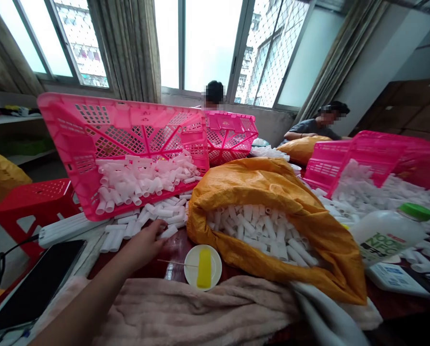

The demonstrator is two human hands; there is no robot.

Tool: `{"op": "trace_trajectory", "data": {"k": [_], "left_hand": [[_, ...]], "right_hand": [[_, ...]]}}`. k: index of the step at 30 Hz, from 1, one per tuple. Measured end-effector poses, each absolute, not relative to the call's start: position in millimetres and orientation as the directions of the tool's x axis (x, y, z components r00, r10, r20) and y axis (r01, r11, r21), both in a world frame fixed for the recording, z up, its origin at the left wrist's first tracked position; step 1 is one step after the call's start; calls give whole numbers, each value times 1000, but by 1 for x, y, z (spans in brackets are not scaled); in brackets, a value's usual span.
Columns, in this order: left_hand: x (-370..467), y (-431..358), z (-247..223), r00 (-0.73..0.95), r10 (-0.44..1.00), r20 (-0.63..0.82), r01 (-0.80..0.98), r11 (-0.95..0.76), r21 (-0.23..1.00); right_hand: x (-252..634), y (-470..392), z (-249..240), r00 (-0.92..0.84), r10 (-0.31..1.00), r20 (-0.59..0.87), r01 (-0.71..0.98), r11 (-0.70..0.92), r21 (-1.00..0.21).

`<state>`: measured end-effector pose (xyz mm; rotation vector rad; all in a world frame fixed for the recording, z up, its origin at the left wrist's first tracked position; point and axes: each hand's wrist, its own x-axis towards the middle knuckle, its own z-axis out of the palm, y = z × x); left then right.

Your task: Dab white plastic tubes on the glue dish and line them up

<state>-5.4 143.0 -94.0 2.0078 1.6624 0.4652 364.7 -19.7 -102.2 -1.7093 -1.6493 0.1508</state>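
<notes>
Fingers (158, 226) of the left hand (146, 246) are reaching over the left part of the worktop (174, 251) and touching one white tube (169, 232), which is lying between the hand and an orange sack (244, 182). Whether they are grasping that tube or merely resting against it, I cannot tell. The right hand is falling outside the view, so I cannot tell its grip either.

Loose tubes (143, 217) are lying heaped just beyond the left hand, running up to a pink basket (66, 132). The basket is resting on its side, its opening facing the near edge, with more tubes sitting piled inside. The sack's mouth is also gaping toward the near edge, showing many tubes within. Just in front of the sack, a small white dish (217, 271) is carrying a yellow block (204, 266), and a thin stick (175, 263) is lying across the dish's rim. A pinkish towel (200, 310) is covering part of the near edge. A black-screened device (38, 283) is lying toward the near left corner, and a green-capped bottle (384, 238) is standing toward the right edge.
</notes>
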Motion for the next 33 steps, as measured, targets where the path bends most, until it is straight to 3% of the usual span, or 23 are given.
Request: {"op": "trace_trajectory", "data": {"k": [3, 5, 8, 12, 14, 18, 20, 22, 24, 28, 30, 33], "left_hand": [[14, 141, -103, 329, 944, 36, 718, -275, 640], [22, 136, -109, 383, 922, 56, 738, -342, 582], [24, 126, -113, 467, 884, 29, 763, -419, 493], [20, 117, -115, 567, 824, 9, 728, -507, 461], [20, 116, -117, 572, 820, -3, 728, -506, 462], [23, 116, -121, 563, 826, 4, 737, -505, 449], [23, 116, -121, 574, 819, 13, 730, -518, 445], [24, 116, -121, 578, 816, 11, 729, -522, 443], [25, 117, -121, 575, 818, 10, 734, -521, 435], [26, 117, -121, 565, 825, 18, 754, -525, 394], [26, 117, -122, 585, 811, 19, 746, -547, 381], [26, 116, -123, 600, 800, 18, 738, -562, 372]], "right_hand": [[310, 71, -79, -214, 926, 310, 836, 338, -432], [275, 124, -68, -324, 924, 204, 907, 365, -211], [248, 172, -64, -336, 931, 141, 931, 351, -98], [257, 167, -56, -330, 933, 142, 940, 338, -40], [269, 147, -51, -343, 928, 146, 928, 359, -104], [275, 109, -66, -375, 916, 142, 746, 390, -541], [266, 99, -85, -346, 920, 184, 663, 378, -646], [255, 97, -102, -313, 915, 253, 657, 401, -638], [247, 99, -112, -325, 897, 298, 704, 440, -557], [249, 98, -112, -547, 788, 283, 697, 616, -368], [253, 95, -111, -610, 739, 286, 660, 674, -332], [255, 91, -110, -569, 766, 300, 688, 643, -337]]}}
